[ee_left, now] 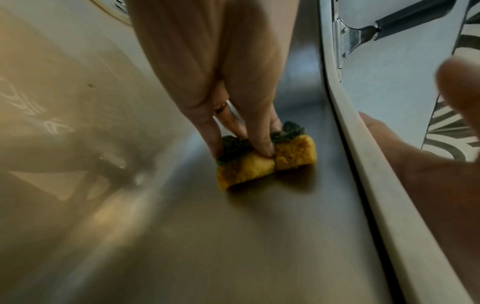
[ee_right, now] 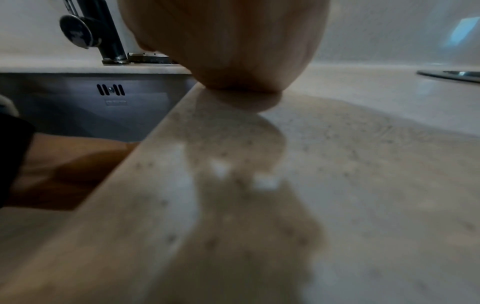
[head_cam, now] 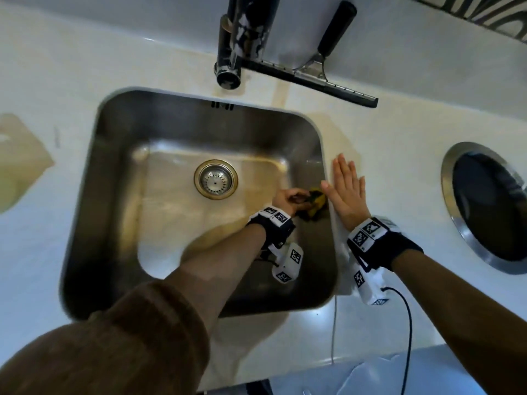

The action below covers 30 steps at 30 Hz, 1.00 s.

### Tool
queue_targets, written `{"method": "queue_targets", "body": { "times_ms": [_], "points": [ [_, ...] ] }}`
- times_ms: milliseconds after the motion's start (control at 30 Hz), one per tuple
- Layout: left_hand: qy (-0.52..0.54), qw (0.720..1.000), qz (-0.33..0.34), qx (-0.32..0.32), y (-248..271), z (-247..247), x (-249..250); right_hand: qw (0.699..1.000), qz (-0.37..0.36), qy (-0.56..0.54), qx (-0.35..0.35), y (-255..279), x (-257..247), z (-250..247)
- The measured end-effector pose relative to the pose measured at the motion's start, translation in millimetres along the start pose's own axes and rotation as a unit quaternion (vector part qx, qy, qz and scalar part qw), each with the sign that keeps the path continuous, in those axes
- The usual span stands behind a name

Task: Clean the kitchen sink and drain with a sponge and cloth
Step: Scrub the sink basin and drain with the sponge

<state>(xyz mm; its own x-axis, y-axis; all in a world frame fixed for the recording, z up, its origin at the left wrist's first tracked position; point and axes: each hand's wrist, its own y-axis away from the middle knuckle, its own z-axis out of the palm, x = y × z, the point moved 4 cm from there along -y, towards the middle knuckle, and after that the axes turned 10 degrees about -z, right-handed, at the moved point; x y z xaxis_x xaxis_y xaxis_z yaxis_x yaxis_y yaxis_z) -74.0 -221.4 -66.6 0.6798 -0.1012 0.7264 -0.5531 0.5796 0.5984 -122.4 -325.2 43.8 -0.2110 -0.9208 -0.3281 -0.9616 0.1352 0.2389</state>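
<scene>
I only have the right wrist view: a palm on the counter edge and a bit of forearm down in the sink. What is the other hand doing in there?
Observer: The left hand grips a yellow sponge with a green scrub side and presses it to the sink's right inner wall.
Operator: Has it got to the drain?
Observer: It isn't there now. The drain strainer sits in the middle of the basin floor, uncovered, to the left of the sponge.
Operator: Is my right hand holding a cloth?
Observer: No. The right hand lies flat with straight fingers on the counter beside the sink rim, and no cloth shows in any view.
</scene>
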Motion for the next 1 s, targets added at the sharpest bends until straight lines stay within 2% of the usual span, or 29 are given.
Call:
{"method": "queue_targets", "body": {
  "times_ms": [133,300,433,533,633,667,733,800,867,933,1000],
  "points": [
    [-0.025,0.999,-0.025,-0.014,18,3,-15,1.000,0.006,0.007,-0.001,0,1,2],
    [-0.097,0.995,-0.004,-0.003,25,7,-33,1.000,0.021,0.012,0.001,0,-1,2],
    [-0.176,0.983,0.007,-0.045,29,8,-26,1.000,0.021,0.022,-0.004,0,-2,2],
    [-0.268,0.957,0.004,-0.113,35,13,-20,0.999,0.025,0.029,-0.009,0,-2,2],
    [-0.316,0.934,-0.032,-0.166,41,19,-18,0.999,0.028,0.031,-0.015,1,-4,1],
    [-0.334,0.922,-0.050,-0.192,45,24,-20,0.999,0.027,0.031,-0.015,1,-4,1],
    [-0.402,0.880,-0.082,-0.241,53,35,-26,0.999,0.028,0.028,-0.016,1,-5,0],
    [-0.439,0.855,-0.097,-0.258,61,43,-28,0.999,0.032,0.024,-0.018,1,-5,-1],
    [-0.421,0.856,-0.126,-0.273,70,49,-26,0.999,0.030,0.023,-0.018,2,-5,-2],
    [-0.426,0.842,-0.156,-0.292,78,54,-24,0.999,0.029,0.022,-0.017,2,-5,-2],
    [-0.490,0.805,-0.146,-0.301,81,58,-23,0.999,0.028,0.019,-0.020,3,-6,-2]
  ]
}}
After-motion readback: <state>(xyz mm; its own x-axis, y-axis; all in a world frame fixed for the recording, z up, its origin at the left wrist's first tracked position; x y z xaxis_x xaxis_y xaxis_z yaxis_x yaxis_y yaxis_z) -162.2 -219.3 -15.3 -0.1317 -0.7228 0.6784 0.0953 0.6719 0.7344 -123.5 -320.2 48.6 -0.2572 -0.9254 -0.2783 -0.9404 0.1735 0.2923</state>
